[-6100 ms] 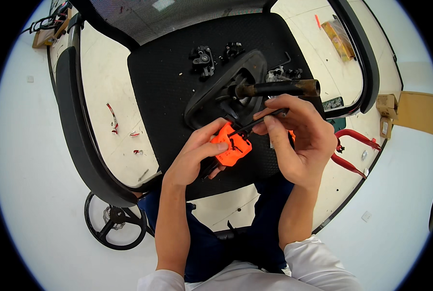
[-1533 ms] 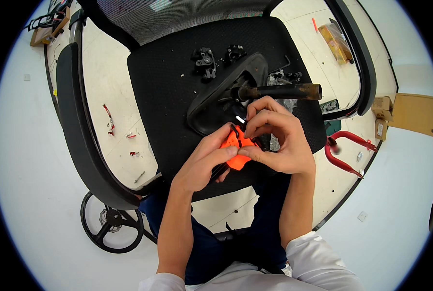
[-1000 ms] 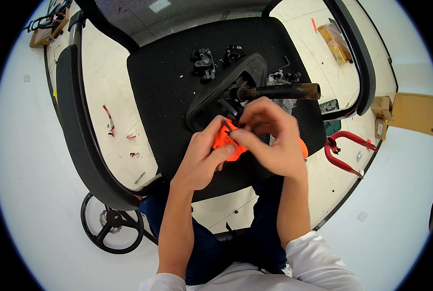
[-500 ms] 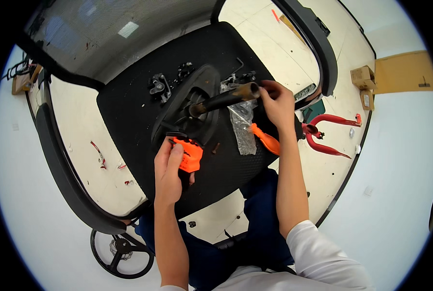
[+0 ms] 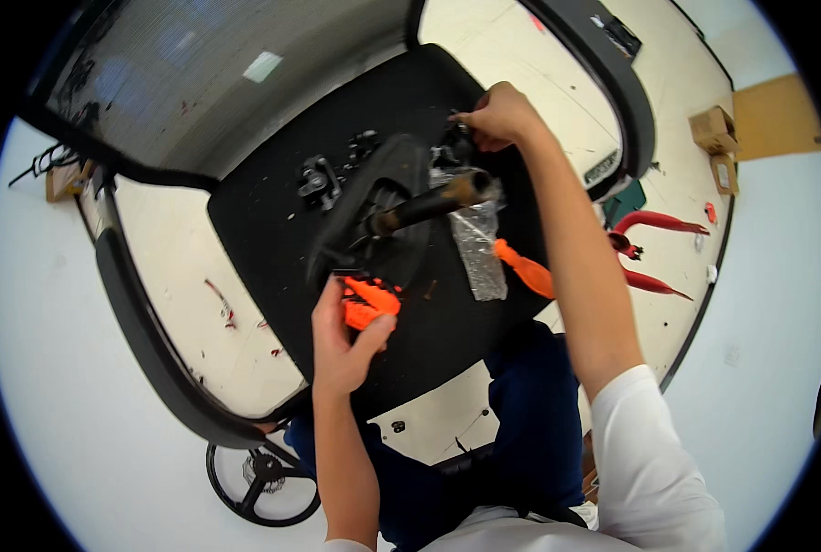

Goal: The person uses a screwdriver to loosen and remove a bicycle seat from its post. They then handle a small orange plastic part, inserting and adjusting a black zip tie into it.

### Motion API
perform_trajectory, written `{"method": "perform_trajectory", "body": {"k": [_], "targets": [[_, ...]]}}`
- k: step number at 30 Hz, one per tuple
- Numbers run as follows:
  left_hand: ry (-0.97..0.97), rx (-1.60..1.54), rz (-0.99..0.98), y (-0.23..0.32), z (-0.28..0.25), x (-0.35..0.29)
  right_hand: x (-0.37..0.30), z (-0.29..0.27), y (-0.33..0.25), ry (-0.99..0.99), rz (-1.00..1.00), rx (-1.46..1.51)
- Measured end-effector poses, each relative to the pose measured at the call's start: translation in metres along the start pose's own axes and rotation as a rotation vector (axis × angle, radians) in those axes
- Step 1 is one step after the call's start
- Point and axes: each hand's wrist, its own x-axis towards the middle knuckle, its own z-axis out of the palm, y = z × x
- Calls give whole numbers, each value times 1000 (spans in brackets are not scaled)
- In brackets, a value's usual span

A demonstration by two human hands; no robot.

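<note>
My left hand [image 5: 341, 354] grips an orange and black hex key holder [image 5: 366, 304] beside an upturned black bicycle saddle [image 5: 399, 170]. Out of the saddle rises a worn black seatpost [image 5: 429, 202], its brownish end pointing right. At the far right of the chair seat, my right hand [image 5: 507, 118] has its fingertips pinched together where an L-shaped hex key lay, and a dark tip shows past them. Small black parts [image 5: 452, 152] lie just under that hand. Next to the seatpost are a clear plastic bag [image 5: 479, 258] and an orange tool handle [image 5: 526, 269].
Everything lies on a black office chair seat [image 5: 259, 248] with armrests at both sides. A black brake caliper [image 5: 318, 182] sits left of the saddle. A red fork [image 5: 654, 221], cardboard boxes [image 5: 714, 131] and a black spoked wheel [image 5: 268, 478] are around the chair.
My right hand has left the seatpost's end and moved farther away to the small black parts. The left hand still holds the orange holder, now turned somewhat. The whole view has shifted slightly.
</note>
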Motion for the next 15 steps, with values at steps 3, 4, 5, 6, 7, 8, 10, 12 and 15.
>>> {"method": "perform_trajectory", "body": {"k": [3,4,5,6,7,8,10,12,15], "targets": [[26,46,115,-5,-1,1,8,-3,-6,-90,-21,-28],[29,47,149,-4,-1,1,6,-4,-5,-18,-74,14],[29,49,183,-3,-2,0,3,-5,-2,55,-126,57],[25,43,215,-3,-2,-1,-3,-9,3,131,-171,95],[36,50,258,-4,-2,-1,-12,-16,7,255,-289,132],[34,51,257,-4,-2,-1,-20,-23,10,378,-408,170],[41,56,249,-4,-4,-2,-63,-30,-4,596,-541,303],[51,20,209,-4,-4,-2,-108,-29,-19,680,-623,503],[90,-76,179,-4,-1,3,-187,-19,-49,747,-702,696]]}}
